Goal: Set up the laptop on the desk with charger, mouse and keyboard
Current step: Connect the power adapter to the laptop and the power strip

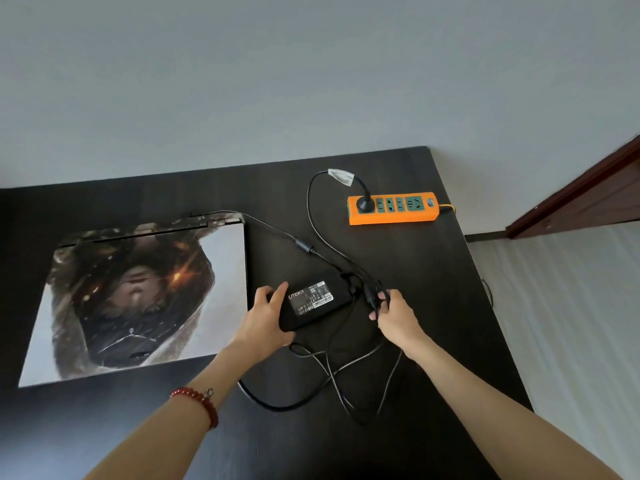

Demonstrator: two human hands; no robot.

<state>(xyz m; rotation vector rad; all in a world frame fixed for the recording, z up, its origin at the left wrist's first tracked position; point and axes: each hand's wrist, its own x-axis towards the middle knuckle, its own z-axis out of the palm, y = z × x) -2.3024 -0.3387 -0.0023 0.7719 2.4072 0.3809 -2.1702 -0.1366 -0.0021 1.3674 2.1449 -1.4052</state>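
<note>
While the laptop [138, 299] lies closed on the left half of the dark desk [433, 289], lid skin facing up, charger step in hand. From the head view: left hand [266, 317] gripping the near-left end of the charger brick [311, 303], fingers curled over its top edge, thumb underneath or alongside. Right hand [394, 313] just right of the brick, fingers pinched round the mains lead's connector [372, 296] at the brick's far end. Already plugged, by the look of it: one thin cable [277, 232] running from the brick to the laptop's back right corner, and a black plug [365, 204] seated in the orange power strip [393, 207] near the desk's far right corner. Slack cable looped in a tangle [332, 375] near the front edge, between the forearms. No mouse or keyboard in sight.

Probably next: pushing the connector fully home into the brick, holding the brick steady with the left; then setting the brick down clear of the laptop, tidying the loops, opening the lid. Risk of a half-seated connector, or of dragging the power strip by a taut lead.
</note>
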